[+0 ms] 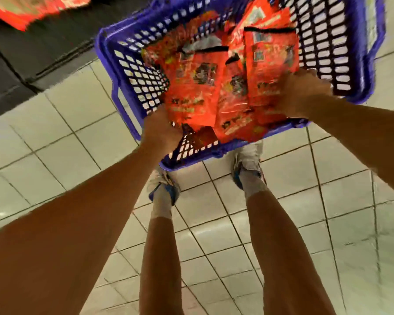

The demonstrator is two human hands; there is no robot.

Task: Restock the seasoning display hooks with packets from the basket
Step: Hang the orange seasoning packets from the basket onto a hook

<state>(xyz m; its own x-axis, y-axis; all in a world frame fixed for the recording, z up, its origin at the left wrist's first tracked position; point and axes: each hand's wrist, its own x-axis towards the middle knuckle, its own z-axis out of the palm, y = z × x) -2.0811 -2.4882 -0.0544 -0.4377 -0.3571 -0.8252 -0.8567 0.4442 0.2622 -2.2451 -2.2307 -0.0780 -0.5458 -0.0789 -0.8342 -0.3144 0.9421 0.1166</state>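
Observation:
A blue plastic basket point(121, 64) stands on the tiled floor in front of my feet. It holds several orange-red seasoning packets point(193, 87). Both my hands are down inside the basket. My left hand point(162, 130) grips the lower edge of the left packets near the basket's near wall. My right hand point(303, 96) holds the lower edge of another orange-red packet point(271, 62) on the right side. The picture is blurred, so the fingers are hard to make out. No display hooks are in view.
Pale floor tiles point(55, 155) surround the basket. A dark shelf base point(21, 64) runs along the upper left, with blurred orange-red goods point(32, 7) above it. My two legs and shoes point(164, 187) stand just behind the basket.

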